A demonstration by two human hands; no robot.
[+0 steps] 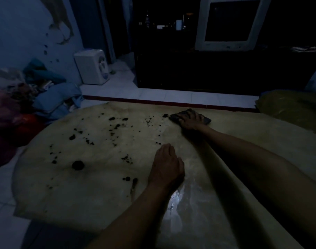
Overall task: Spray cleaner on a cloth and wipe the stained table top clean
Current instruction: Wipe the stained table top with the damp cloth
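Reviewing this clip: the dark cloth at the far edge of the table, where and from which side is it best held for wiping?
From above, palm flat on its middle. The cloth lies folded flat on the table, so pressing down spreads the force evenly; pinching an edge would probably bunch it. The right hand presses it that way now, beside the dark stains to its left.

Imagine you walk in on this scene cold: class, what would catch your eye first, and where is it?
First, the dark stains scattered over the left half of the pale table top. Next, the right hand pressing a dark cloth flat near the far edge, while the left hand rests on the table nearer the camera. Behind, an old white monitor stands out in the dark room.
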